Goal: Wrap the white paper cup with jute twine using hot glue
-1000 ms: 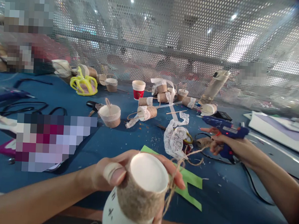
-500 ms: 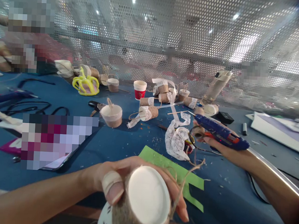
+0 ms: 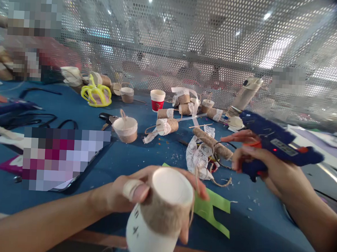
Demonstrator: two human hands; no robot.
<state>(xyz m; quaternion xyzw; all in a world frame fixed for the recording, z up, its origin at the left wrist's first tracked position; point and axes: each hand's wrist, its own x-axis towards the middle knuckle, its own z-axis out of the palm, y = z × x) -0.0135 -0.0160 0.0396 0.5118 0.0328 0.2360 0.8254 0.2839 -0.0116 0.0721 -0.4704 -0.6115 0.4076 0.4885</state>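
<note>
My left hand [image 3: 131, 191] grips a white paper cup [image 3: 158, 215] held bottom-up near the table's front edge. Jute twine is wound around the cup's upper part, and a loose strand runs from it toward a jute twine roll [image 3: 212, 143] lying on the blue table [image 3: 121, 157]. My thumb wears a tan bandage. My right hand [image 3: 268, 169] holds a blue hot glue gun [image 3: 275, 143] lifted off the table at right, nozzle pointing left. A finger rests by its orange trigger.
White lace ribbon [image 3: 197, 157] and a green paper piece [image 3: 209, 211] lie between my hands. Further back stand several twine-wrapped cups, a red cup [image 3: 157, 100], a yellow crown shape [image 3: 96, 94] and scissors [image 3: 106, 119]. A perforated metal screen [image 3: 190, 40] closes the back.
My right hand has lifted the glue gun off the table and swung it up to the right. My left hand has tilted the cup so more of its side shows.
</note>
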